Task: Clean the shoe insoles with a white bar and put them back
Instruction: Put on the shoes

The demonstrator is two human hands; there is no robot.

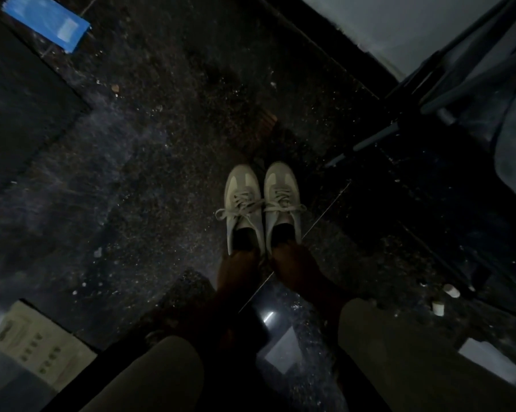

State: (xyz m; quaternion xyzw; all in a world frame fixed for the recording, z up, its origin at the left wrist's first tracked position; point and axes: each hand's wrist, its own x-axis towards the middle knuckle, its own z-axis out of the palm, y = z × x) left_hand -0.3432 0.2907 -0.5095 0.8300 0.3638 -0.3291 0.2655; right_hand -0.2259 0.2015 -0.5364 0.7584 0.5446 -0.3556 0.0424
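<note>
In the head view, two pale lace-up sneakers stand side by side on the dark speckled floor, the left shoe and the right shoe. Both are laced and on my feet, with dark socks showing at the openings. My bare lower legs run down to my knees in light shorts at the bottom edge. The insoles are hidden inside the shoes. No white bar can be seen. Neither of my hands is in view.
A blue packet lies at the top left beside a dark mat. A printed paper lies at the lower left. A chair frame stands at the right, with two small white caps near it.
</note>
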